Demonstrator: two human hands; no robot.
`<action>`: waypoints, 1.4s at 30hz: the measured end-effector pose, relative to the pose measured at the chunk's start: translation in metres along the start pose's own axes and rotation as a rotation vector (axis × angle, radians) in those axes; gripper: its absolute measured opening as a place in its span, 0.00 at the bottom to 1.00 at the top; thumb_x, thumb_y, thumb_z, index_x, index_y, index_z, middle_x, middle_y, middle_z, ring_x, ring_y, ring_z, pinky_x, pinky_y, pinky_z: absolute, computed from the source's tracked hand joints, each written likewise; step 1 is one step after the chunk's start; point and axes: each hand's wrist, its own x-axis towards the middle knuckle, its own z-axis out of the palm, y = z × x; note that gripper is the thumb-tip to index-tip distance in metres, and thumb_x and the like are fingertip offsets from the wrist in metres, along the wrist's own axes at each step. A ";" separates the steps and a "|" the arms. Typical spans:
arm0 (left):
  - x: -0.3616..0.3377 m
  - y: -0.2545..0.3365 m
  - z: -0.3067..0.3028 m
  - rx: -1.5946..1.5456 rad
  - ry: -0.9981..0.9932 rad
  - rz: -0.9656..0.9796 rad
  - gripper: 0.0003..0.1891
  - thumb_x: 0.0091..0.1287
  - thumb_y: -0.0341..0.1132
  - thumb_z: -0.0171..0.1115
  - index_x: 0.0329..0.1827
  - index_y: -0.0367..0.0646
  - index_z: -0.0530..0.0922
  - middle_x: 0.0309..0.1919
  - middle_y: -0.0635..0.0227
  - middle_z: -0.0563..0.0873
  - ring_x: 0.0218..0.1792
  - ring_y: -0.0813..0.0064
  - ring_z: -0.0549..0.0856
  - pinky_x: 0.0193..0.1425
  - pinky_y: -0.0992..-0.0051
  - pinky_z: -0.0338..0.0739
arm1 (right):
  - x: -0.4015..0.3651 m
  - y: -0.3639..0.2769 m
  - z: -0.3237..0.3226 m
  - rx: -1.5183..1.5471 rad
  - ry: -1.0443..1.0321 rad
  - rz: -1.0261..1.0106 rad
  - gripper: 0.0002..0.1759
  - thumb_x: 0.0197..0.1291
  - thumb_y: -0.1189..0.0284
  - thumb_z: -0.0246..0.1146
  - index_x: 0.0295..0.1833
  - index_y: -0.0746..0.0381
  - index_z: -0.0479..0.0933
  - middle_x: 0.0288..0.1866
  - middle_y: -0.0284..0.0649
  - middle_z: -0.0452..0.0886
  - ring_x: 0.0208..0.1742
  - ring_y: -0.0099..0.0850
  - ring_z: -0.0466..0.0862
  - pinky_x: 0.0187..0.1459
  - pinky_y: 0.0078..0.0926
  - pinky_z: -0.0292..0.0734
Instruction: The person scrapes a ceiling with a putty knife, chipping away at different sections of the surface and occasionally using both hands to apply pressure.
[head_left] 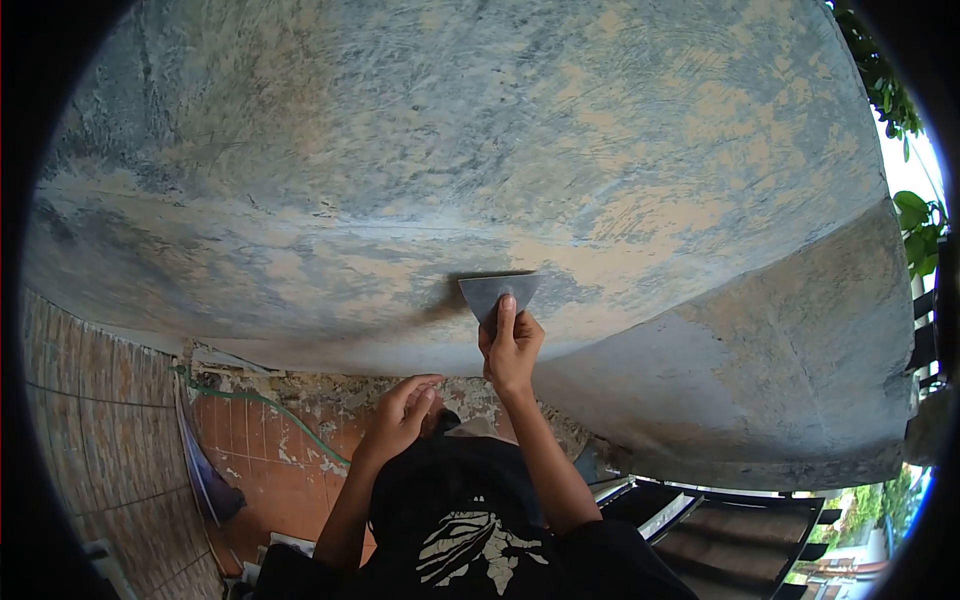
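Note:
My right hand (513, 352) is closed round the handle of a putty knife (490, 292), with the thumb lying along its flat grey blade. The blade's wide edge points up at the patchy grey and tan plastered wall (600, 130) and is at or very near its surface, casting a dark shadow to the left. Most of the handle is hidden in my grip. Lower and to the left, my left hand (398, 418) is held in front of my body. Its fingers are loosely stretched and nothing shows in it.
Below the wall lies a reddish tiled floor (255, 445) with pale flakes scattered over it. A green hose (285, 408) runs across it. At left stands a striped tiled wall (110, 430). Dark slatted metalwork (740, 540) is at lower right, and leaves (912, 215) show at far right.

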 end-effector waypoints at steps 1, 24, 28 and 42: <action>-0.004 -0.001 -0.006 -0.001 0.000 -0.003 0.15 0.72 0.36 0.51 0.55 0.37 0.76 0.44 0.60 0.84 0.43 0.73 0.84 0.46 0.75 0.77 | -0.001 -0.001 0.006 0.022 0.053 0.044 0.24 0.70 0.57 0.51 0.23 0.59 0.64 0.12 0.35 0.69 0.07 0.18 0.64 0.06 0.18 0.54; 0.044 0.029 0.012 -0.195 0.052 0.011 0.25 0.71 0.44 0.53 0.65 0.37 0.65 0.50 0.57 0.79 0.48 0.71 0.80 0.54 0.74 0.73 | 0.004 -0.013 0.025 0.093 0.178 0.128 0.23 0.70 0.58 0.52 0.22 0.57 0.63 0.15 0.25 0.63 0.13 0.14 0.61 0.13 0.16 0.53; 0.071 0.037 0.045 -0.251 0.061 0.159 0.37 0.68 0.54 0.52 0.69 0.34 0.56 0.54 0.53 0.74 0.53 0.66 0.76 0.58 0.71 0.69 | -0.005 -0.014 0.025 0.094 0.186 0.192 0.20 0.69 0.63 0.55 0.25 0.61 0.70 0.21 0.24 0.70 0.24 0.11 0.62 0.23 0.14 0.59; 0.087 0.054 0.061 -0.286 0.204 0.184 0.26 0.73 0.43 0.40 0.67 0.33 0.60 0.61 0.54 0.72 0.62 0.63 0.71 0.66 0.69 0.61 | -0.007 0.004 0.020 -0.021 0.193 0.102 0.20 0.69 0.66 0.56 0.23 0.62 0.66 0.20 0.24 0.69 0.25 0.12 0.62 0.23 0.17 0.58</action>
